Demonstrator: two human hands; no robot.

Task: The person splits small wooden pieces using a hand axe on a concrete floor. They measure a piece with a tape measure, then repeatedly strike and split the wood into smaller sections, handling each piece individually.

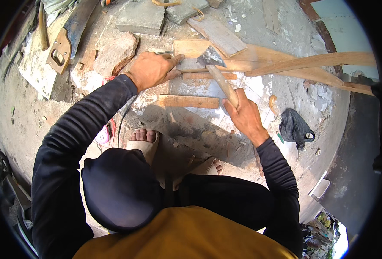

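In my right hand (245, 113) is the wooden handle of a hatchet (223, 85), my fingers wrapped round its lower part. Its dark, wedge-shaped head (211, 57) is over the edge of a pale plank (186, 46). My left hand (153, 70) grips the left end of a short greyish wood piece (191, 64), thumb and forefinger on either side. Just below that piece lies a thin wooden strip (208, 76). Closer to my feet a separate short wooden batten (188, 102) rests on the ground. Whether the blade touches wood I cannot tell.
A handsaw (61, 52) lies at the far left beside a rough stone (117, 52). Concrete slabs (143, 19) sit at the back. Long timbers (311, 62) extend right. A black plastic bag (295, 128) lies right of my hand; a pink-and-white tape measure (103, 134) is near my foot.
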